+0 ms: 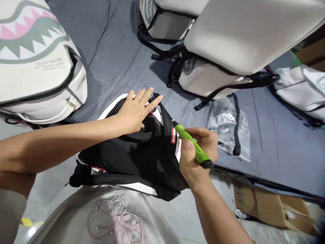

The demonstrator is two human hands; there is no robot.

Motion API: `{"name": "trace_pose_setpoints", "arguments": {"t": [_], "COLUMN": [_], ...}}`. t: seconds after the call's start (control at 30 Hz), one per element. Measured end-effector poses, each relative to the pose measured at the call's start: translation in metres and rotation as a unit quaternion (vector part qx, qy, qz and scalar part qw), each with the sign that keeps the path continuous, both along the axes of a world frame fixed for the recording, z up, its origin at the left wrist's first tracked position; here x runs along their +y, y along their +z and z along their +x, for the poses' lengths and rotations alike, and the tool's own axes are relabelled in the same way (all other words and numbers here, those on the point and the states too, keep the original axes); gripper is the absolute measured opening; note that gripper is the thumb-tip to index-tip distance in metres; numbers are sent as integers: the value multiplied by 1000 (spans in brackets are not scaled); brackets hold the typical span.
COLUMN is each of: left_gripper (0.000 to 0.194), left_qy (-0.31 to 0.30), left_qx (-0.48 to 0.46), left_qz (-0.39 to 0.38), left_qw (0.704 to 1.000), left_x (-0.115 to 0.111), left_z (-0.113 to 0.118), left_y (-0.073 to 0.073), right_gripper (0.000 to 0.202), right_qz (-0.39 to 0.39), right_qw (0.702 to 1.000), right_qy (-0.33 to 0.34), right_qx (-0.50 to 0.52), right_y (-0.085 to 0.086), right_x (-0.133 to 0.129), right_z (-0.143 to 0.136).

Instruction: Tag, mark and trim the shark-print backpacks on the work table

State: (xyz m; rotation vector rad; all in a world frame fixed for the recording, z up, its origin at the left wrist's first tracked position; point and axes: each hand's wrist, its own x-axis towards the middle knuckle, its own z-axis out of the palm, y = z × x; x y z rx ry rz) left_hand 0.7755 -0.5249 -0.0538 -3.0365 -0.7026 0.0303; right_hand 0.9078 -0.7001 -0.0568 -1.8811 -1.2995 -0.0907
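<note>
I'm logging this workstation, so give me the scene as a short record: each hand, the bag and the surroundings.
Left hand: fingers spread, resting on black bag
Right hand: gripping green pen-like tool
Tool tip: close to bag's red tag; contact unclear
Table: gray cover
Picture left: pale backpack with toothed print
Picture right: pale backpacks, clear plastic bag
Lower right: cardboard box

Bag (142, 152) perhaps partly on table (119, 64).

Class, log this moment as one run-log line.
left hand: spread on black bag | right hand: holding green pen-shaped tool near red label | nearby: clear plastic
</note>
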Motion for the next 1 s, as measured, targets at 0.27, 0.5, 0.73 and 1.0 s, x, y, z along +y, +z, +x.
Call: {"name": "trace_pose_setpoints", "arguments": {"t": [0.27,0.5,0.73,1.0], "left_gripper": [106,104,95,96], "left_qy": [5,2,4,5], "left_qx": [1,16,14,-1], "left_qz": [-4,-5,2,13], "left_qw": [1000,1000,1000,1000], "left_x": [0,1,2,2], "left_z": [1,2,3,0], "left_y": [0,1,2,-2], "right_gripper": [17,27,26,30], "right_qz": [-243,-288,-253,-280], "right_qw": [938,915,912,901], "right_qy": [224,282,312,315], "right_qx": [102,6,-85,-103], "right_y": [28,25,19,23], "right_x": [45,44,47,47], "right_z": [8,13,6,10]}}
